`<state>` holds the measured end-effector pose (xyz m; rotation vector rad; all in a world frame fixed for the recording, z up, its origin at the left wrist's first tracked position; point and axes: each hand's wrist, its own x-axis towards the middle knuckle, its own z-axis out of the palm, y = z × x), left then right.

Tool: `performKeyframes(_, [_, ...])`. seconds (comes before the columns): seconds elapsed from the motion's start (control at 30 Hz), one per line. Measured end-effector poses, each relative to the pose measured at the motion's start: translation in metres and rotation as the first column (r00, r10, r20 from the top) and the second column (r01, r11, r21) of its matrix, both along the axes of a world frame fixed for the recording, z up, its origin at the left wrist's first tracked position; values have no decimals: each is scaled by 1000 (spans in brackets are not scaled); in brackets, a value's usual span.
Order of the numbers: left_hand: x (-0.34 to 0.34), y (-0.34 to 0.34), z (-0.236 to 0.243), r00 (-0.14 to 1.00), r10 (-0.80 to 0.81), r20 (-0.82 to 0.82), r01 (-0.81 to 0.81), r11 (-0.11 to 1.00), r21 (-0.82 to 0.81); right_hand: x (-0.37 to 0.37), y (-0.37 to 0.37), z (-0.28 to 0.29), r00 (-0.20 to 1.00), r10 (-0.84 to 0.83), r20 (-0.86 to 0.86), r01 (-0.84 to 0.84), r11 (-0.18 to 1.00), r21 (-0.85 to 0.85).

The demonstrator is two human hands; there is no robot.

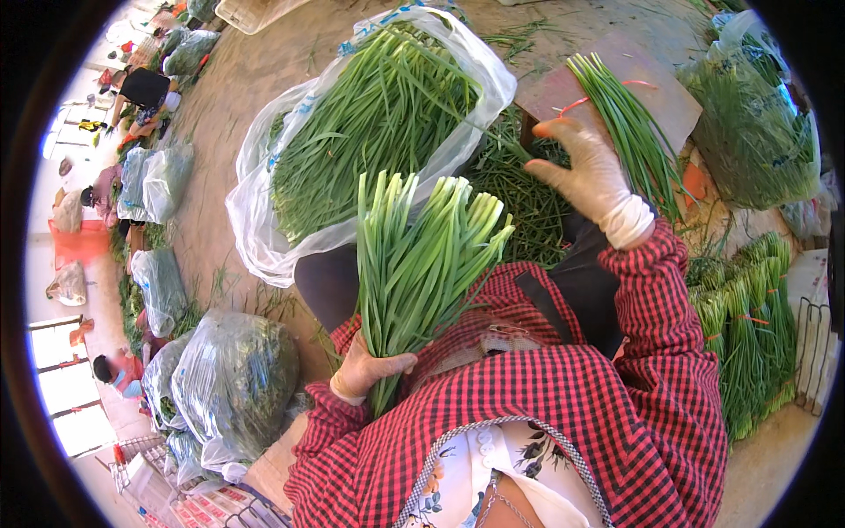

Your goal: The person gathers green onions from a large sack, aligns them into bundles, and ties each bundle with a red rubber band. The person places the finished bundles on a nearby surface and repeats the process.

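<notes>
**Fanned bunch of flat green stalks (pixel 418 255) in my left hand (pixel 374 365)**

At left, a crumpled, clear plastic bag (pixel 251 207) gapes around loose green leaves (pixel 378 114). My gloved left fingers clamp the bunch low down; its pale, blunt ends fan upward unevenly above glossy green leaves. My gloved right hand (pixel 588 172) is raised, thumb and fingers apart, near a slim green bundle (pixel 625 132) on a flat reddish-brown board (pixel 673 106). Far right are thick, red-tied green bundles (pixel 757 343).

The jacket (pixel 546 396) is checked red and black — the blouse (pixel 480 444) floral on white — the leafy bunch (pixel 409 282) green, pale-tipped.
</notes>
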<state>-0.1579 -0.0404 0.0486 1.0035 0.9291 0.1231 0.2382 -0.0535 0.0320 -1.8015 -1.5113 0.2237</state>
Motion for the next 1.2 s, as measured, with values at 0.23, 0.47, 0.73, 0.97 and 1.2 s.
performKeyframes(0.23, [10,-10,-7,996,91,-14,-86,968,234,-61,3,-19,927,346,-143,-365,920,-142])
performKeyframes(0.47, [9,-12,-3,990,135,36,-138,979,148,-80,25,-18,910,285,-300,-301,954,-5])
performKeyframes(0.73, [-4,-1,-6,990,55,132,-40,993,-112,-68,26,-22,942,163,-294,-119,980,159])
performKeyframes(0.97, [-27,4,-17,965,-20,260,63,985,-161,10,25,-10,966,-255,43,257,924,-284])
performKeyframes(1.2, [-28,7,-21,986,-54,159,74,989,-124,-40,20,-13,570,480,-667,-628,778,23])
